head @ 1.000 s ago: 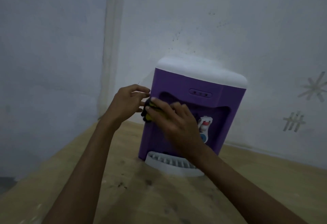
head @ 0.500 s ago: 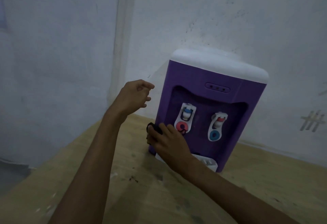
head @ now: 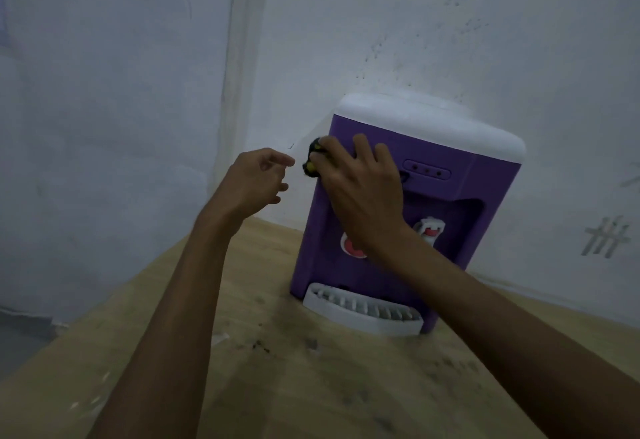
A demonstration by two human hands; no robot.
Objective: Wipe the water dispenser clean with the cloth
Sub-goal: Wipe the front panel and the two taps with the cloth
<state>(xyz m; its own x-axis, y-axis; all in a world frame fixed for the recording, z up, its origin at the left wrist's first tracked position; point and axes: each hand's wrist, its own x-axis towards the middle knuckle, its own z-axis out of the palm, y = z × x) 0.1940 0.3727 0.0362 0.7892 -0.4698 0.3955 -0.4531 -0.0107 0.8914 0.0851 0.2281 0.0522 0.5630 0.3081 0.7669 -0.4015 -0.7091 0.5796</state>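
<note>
A purple water dispenser [head: 485,192] with a white top and a white drip tray stands on the wooden table near the wall. My right hand [head: 360,189] presses a dark cloth with yellow spots [head: 313,161] flat against the upper left corner of the dispenser's front. Most of the cloth is hidden under the fingers. The hand covers the left tap; the right tap with its red part shows beside my wrist. My left hand [head: 258,178] hovers just left of the dispenser with loosely curled fingers, holding nothing and not touching it.
The wooden table [head: 277,386] is marked with dark stains and runs to an edge at the left. White walls meet in a corner behind the dispenser. Scratched tally marks [head: 604,239] show on the right wall.
My right hand has carried the cloth from the dispenser's lower left front up to its upper left corner. My left hand stayed in the air beside the left side.
</note>
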